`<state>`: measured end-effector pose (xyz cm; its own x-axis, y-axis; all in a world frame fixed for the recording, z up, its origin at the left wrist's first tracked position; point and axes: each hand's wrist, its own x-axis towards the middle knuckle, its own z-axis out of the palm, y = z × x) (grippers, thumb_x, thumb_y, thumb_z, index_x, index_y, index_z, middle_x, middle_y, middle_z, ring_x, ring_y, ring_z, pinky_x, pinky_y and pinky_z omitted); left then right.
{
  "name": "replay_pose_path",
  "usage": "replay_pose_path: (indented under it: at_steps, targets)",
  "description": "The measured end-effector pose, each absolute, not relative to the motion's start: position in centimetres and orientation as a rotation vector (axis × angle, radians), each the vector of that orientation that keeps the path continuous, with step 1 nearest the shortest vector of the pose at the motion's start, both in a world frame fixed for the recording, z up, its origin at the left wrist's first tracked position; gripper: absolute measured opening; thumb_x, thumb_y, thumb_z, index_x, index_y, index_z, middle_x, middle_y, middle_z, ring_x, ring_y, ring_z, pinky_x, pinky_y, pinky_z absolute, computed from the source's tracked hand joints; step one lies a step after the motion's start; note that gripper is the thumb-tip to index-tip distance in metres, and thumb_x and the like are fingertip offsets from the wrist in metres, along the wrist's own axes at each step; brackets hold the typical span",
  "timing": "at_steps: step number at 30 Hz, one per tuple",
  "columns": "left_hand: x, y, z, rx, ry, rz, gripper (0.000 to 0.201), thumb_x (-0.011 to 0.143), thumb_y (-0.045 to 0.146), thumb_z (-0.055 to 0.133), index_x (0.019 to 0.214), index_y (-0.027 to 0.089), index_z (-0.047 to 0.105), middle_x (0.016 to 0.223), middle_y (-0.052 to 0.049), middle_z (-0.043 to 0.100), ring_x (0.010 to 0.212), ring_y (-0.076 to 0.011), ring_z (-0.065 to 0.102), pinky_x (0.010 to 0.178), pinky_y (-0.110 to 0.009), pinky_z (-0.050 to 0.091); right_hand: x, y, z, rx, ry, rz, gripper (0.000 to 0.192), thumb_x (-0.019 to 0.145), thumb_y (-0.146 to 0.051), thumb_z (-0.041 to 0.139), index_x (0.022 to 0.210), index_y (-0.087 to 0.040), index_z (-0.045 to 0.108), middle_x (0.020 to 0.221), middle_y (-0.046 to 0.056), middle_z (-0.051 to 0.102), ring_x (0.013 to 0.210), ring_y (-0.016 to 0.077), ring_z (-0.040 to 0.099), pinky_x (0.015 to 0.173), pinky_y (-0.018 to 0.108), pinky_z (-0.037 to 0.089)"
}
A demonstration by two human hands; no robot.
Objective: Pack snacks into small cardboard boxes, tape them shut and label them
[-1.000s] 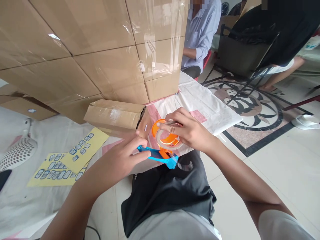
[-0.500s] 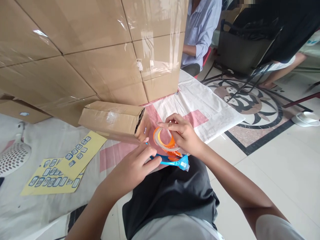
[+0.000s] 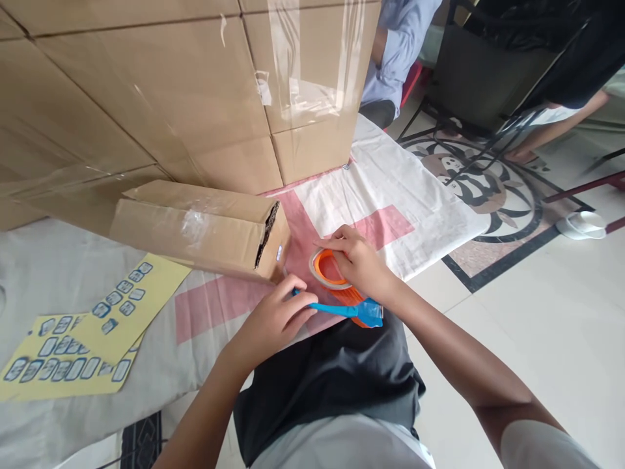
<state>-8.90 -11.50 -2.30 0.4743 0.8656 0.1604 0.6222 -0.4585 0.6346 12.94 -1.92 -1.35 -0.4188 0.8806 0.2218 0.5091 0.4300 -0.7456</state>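
Note:
A blue and orange tape dispenser [image 3: 359, 309] with a ring-shaped roll of tape [image 3: 319, 272] is between my two hands over the table's front edge. My left hand [image 3: 276, 316] pinches the thin left end of its blue arm. With thumb and fingers bent, my right hand [image 3: 359, 260] grips the tape roll at its right rim; its palm side is hidden. Just beyond my left hand lies a long cardboard box [image 3: 200, 228], its right end edge showing a dark gap.
Stacked, taped cartons [image 3: 205, 104] form a wall behind. Yellow label sheets [image 3: 122, 306] lie at the left on the cloth-covered table [image 3: 430, 215]. A person in a light blue shirt [image 3: 407, 39] sits behind the cartons; a dark chair [image 3: 469, 85] stands at the right.
The view has shifted, so the cartons and label sheets sit further left. The dispenser has turned slightly and its blue arm shows more fully. Both hands keep hold.

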Motion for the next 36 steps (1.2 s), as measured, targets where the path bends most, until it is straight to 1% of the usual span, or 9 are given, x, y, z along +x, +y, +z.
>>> replay_pose_path:
  at_steps: [1,4,8,11,17,23,28,32,36]
  targets:
    - [-8.9,-11.5,-2.3,2.193,1.262,0.651,0.022,0.104,0.031,0.05,0.121,0.025,0.062,0.111,-0.006,0.059,0.097,-0.0172,0.064,0.084,-0.03,0.055,13.0,-2.0,-1.4,-1.152,-2.087,0.782,0.049,0.094,-0.003,0.043,0.12,-0.025,0.078,0.107,0.01,0.06,0.1,0.0216,0.063,0.094,0.042,0.054]
    - [-8.6,-11.3,-2.0,2.168,1.39,0.625,0.061,0.1,0.043,0.057,0.155,0.029,0.037,0.129,-0.01,0.059,0.115,-0.0252,0.064,0.089,-0.036,0.058,13.2,-2.1,-1.4,-1.111,-2.085,0.811,0.047,0.096,-0.006,0.043,0.124,-0.026,0.076,0.108,0.01,0.059,0.103,0.0224,0.061,0.096,0.044,0.053]
    - [-7.3,-10.9,-1.9,2.346,1.421,0.657,0.086,0.094,0.058,0.062,0.164,0.026,0.023,0.157,-0.014,0.045,0.143,-0.0335,0.048,0.11,-0.046,0.051,13.7,-2.3,-0.8,-1.048,-2.125,0.892,0.047,0.1,-0.01,0.042,0.133,-0.029,0.07,0.117,0.009,0.062,0.109,0.0231,0.06,0.102,0.047,0.049]
    - [-6.3,-10.7,-1.8,2.432,1.44,0.738,0.084,0.096,0.055,0.06,0.163,0.021,0.024,0.162,-0.013,0.043,0.15,-0.0323,0.041,0.12,-0.046,0.043,14.0,-2.3,-0.4,-0.987,-2.173,0.916,0.047,0.102,-0.013,0.041,0.141,-0.028,0.063,0.125,0.008,0.065,0.115,0.0242,0.059,0.106,0.049,0.044]
    - [-5.7,-10.3,-1.9,2.422,1.492,0.726,0.077,0.096,0.056,0.058,0.157,0.015,0.036,0.158,-0.017,0.048,0.142,-0.0318,0.052,0.112,-0.043,0.051,14.3,-1.6,-1.7,-1.012,-2.111,1.103,0.041,0.103,-0.021,0.043,0.138,-0.026,0.066,0.123,0.007,0.071,0.114,0.0243,0.06,0.103,0.048,0.046]
    - [-5.7,-10.6,-2.0,2.38,1.513,0.729,0.077,0.095,0.056,0.061,0.157,0.017,0.036,0.158,-0.015,0.048,0.142,-0.0301,0.052,0.112,-0.043,0.051,15.0,-1.7,-2.5,-0.951,-2.072,1.098,0.043,0.108,-0.036,0.041,0.147,-0.028,0.056,0.143,0.008,0.059,0.133,0.026,0.051,0.115,0.05,0.038]
    - [-5.8,-11.5,-2.7,2.388,1.548,0.825,0.075,0.094,0.05,0.067,0.156,0.021,0.036,0.155,-0.014,0.053,0.136,-0.0311,0.056,0.11,-0.045,0.05,16.1,-2.2,-2.4,-1.001,-2.217,0.946,0.058,0.109,-0.053,0.023,0.153,-0.026,0.05,0.133,0.01,0.065,0.118,0.0294,0.052,0.108,0.053,0.039]
    - [-6.0,-12.0,-2.8,2.416,1.569,0.818,0.069,0.096,0.044,0.065,0.155,0.021,0.038,0.152,-0.014,0.055,0.131,-0.0317,0.059,0.107,-0.046,0.05,16.5,-2.2,-2.6,-1.079,-2.329,0.806,0.077,0.103,-0.069,0.015,0.156,-0.024,0.046,0.136,0.012,0.063,0.111,0.0322,0.047,0.1,0.055,0.038]
    - [-6.2,-11.7,-2.3,2.45,1.622,0.718,0.059,0.096,0.046,0.064,0.147,0.021,0.047,0.148,-0.013,0.06,0.126,-0.0319,0.062,0.102,-0.047,0.048,17.2,-2.1,-2.6,-1.033,-2.294,0.903,0.07,0.105,-0.065,0.02,0.158,-0.025,0.042,0.148,0.01,0.056,0.12,0.0312,0.048,0.109,0.055,0.036]
